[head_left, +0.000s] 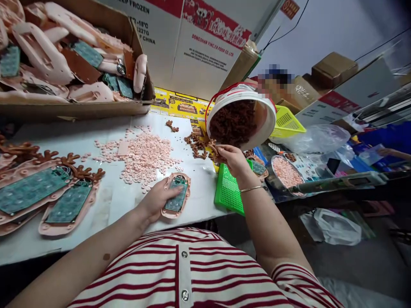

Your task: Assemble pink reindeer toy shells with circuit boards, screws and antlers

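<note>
My left hand (157,197) rests on a pink shell with a green circuit board (176,194) that lies near the table's front edge; its fingers curl round the shell's left side. My right hand (233,159) is raised to the right, its fingers pinched on a small brown antler-shaped piece (215,155). Just above that hand a white bucket (266,117) with a red handle lies tipped on its side, full of brown antler pieces. More brown pieces (196,145) lie spilled on the table before the bucket.
A heap of small pink discs (144,156) covers the table's middle. Finished pink shells with boards and antlers (48,188) lie at left. A cardboard box of pink shells (77,107) stands at back left. Green tray (228,190), yellow basket (287,122) and a bowl of discs (285,171) sit at right.
</note>
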Tool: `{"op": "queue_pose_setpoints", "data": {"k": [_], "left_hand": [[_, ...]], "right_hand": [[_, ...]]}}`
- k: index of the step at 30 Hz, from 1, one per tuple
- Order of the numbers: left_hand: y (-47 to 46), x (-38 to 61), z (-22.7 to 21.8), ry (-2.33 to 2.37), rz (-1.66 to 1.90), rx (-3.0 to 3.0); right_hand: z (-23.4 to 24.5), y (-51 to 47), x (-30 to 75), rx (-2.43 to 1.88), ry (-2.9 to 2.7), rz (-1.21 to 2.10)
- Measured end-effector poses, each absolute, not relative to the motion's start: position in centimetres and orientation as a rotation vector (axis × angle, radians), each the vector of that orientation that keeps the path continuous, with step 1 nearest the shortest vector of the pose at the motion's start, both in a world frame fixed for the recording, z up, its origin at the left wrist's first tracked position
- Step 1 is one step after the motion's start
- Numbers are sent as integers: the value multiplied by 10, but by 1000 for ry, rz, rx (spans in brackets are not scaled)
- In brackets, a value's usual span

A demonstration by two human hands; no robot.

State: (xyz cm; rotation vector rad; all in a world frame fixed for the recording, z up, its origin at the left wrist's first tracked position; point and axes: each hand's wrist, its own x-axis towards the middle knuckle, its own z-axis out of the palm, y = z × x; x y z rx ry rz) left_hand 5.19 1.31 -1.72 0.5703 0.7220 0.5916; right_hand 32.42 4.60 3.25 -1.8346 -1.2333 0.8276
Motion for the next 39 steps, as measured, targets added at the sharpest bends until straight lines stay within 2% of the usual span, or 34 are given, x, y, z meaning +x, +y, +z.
{"op": "queue_pose_setpoints", "data": {"k": [9, 17, 24, 34, 39], "left_hand": [[13, 52, -15, 678, 660, 552], [10, 49, -7, 580, 797, 550], [7, 46, -11, 474, 715, 653], [14, 44, -8, 457, 627, 655], [15, 44, -10, 481, 640, 651]], "right_hand": [[17, 13, 291, -1521, -1017, 1039], [-1, -24, 248, -1590, -1239, 801], [0, -32, 223, -1568, -1348, 648], [-12, -26, 238, -1296, -853, 1035], [-11, -32, 240, -1225, -710, 1121]]}}
